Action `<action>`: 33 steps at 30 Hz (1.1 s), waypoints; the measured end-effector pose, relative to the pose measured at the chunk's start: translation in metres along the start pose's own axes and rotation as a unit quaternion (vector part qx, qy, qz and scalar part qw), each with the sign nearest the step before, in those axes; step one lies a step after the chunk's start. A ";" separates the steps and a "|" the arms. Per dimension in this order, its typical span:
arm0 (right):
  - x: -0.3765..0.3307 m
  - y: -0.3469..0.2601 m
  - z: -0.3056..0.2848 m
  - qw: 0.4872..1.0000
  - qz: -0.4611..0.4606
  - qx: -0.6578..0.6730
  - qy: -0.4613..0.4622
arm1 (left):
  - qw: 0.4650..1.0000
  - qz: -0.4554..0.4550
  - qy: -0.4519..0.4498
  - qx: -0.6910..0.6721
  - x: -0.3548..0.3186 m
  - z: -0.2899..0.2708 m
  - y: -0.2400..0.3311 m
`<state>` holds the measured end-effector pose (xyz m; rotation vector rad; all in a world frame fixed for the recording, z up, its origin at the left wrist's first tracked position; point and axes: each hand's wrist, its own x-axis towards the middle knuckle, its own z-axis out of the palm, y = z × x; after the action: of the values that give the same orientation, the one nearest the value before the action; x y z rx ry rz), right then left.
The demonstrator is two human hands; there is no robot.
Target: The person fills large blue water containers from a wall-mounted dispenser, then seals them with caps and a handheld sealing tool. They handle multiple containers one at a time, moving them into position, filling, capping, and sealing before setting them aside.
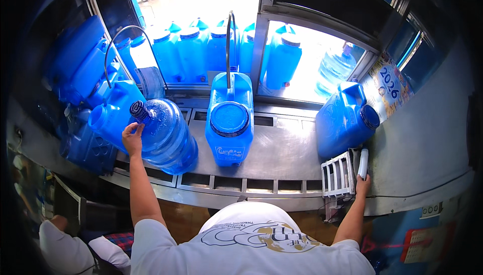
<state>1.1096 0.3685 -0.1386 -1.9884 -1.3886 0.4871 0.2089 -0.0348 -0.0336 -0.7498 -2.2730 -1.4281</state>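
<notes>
My left hand (133, 138) is at the shoulder of a clear blue round water bottle (168, 136), just below its dark-wrapped neck. Its thumb and fingers are pinched together; whatever is between them is too small to make out. The bottle leans on the steel counter, neck toward the left. At the far right, my right hand (363, 185) is closed around the lower end of a white oblong handheld tool (363, 164), beside a white slatted rack (338, 174). A blue slim water jug (229, 119) with a round lid stands in the middle of the counter (282, 144).
Thin curved metal spouts (230, 43) rise over the counter. Another blue jug (342, 121) stands at right, behind the rack. An uncapped blue jug (116, 111) is left of the bottle. More blue jugs (191, 51) line the window ledge. Another person's arm (60, 222) shows lower left.
</notes>
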 end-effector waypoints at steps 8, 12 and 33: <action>-0.028 -0.061 -0.007 0.962 -0.008 -0.246 0.115 | 0.994 0.050 -0.097 -0.007 0.033 -0.016 -0.038; -0.072 -0.124 0.019 0.965 -0.176 -0.152 0.123 | 0.947 -0.147 -0.141 -0.246 0.058 -0.017 -0.076; -0.251 -0.583 0.253 0.851 -0.212 0.022 -0.481 | 0.626 -0.277 -0.338 -0.646 0.057 0.019 -0.093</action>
<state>0.4593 0.3410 0.0695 -1.3078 -2.2900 1.3920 0.1075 -0.0363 -0.0768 -1.0664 -1.4493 -3.7104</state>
